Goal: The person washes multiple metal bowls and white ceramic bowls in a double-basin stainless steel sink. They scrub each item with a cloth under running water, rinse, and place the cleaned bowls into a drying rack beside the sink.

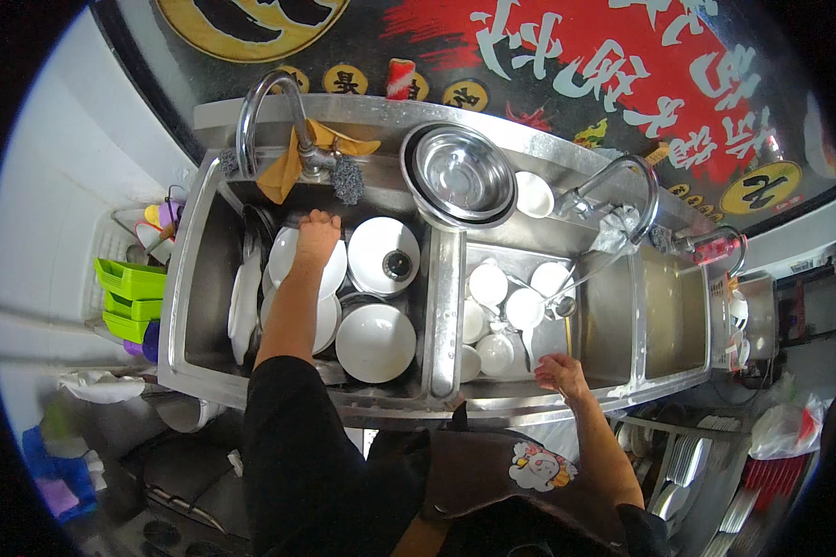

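Observation:
In the left sink basin [215, 325], my left hand [320, 234] is closed at the far rim of a white plate [293, 255], its fingertips hidden. Around it are another white plate [370, 251] with a dark round thing on it, a white bowl [375, 342] and dishes on edge [245, 306] along the left side. My right hand [561, 375] hovers by the front edge of the middle basin [604, 320], fingers loosely bent and apart, with nothing seen in them. Nearest to it are small white bowls [495, 355] and a white spoon [528, 343].
Nested steel bowls [464, 172] rest on the divider's far end, beside a white bowl [533, 195]. Curved taps [244, 130] rise behind the basins; an orange cloth [283, 174] and a grey scouring pad [347, 179] hang there. Green bins [130, 290] stand at left, stacked plates [687, 459] at lower right.

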The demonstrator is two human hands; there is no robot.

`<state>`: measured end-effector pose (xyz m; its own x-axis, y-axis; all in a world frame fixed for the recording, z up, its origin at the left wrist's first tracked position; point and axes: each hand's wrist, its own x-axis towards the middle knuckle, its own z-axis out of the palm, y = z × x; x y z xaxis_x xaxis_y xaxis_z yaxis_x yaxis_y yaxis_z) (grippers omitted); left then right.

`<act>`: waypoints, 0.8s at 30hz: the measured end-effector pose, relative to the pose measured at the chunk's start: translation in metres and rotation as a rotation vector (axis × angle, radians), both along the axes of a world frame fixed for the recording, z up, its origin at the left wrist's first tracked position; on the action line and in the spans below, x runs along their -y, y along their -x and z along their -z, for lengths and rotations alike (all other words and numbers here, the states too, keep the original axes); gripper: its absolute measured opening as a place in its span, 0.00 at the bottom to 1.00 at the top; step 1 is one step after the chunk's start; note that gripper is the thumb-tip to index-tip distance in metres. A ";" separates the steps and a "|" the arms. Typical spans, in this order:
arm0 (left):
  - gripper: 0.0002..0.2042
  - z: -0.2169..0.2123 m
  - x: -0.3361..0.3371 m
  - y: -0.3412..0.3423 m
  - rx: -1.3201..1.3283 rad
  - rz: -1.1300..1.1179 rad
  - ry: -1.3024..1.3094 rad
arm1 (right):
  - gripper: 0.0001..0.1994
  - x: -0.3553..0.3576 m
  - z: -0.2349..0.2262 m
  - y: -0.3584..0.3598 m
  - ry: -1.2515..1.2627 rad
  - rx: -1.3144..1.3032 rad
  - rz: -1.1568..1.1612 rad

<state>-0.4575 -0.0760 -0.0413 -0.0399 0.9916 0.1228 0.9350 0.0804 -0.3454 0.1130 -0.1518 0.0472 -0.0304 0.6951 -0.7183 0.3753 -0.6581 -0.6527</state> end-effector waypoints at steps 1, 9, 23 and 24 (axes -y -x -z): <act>0.09 0.002 0.006 0.006 -0.019 0.022 -0.053 | 0.15 -0.001 -0.002 0.002 -0.004 0.000 -0.003; 0.10 -0.111 0.048 0.027 0.084 -0.010 -0.395 | 0.21 -0.018 0.015 0.023 -0.080 -0.107 -0.117; 0.26 -0.142 0.046 -0.265 1.399 0.051 -0.095 | 0.32 -0.141 -0.026 0.018 -0.180 -0.516 0.210; 0.23 -0.130 0.032 -0.293 1.405 0.048 -0.125 | 0.37 -0.132 -0.027 0.009 -0.192 -0.492 0.103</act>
<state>-0.1650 -0.1076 0.0891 -0.1681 0.9812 0.0951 0.4916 -0.0002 0.8708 0.1041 -0.0196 0.0745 -0.2562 0.8299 -0.4956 -0.0656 -0.5265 -0.8477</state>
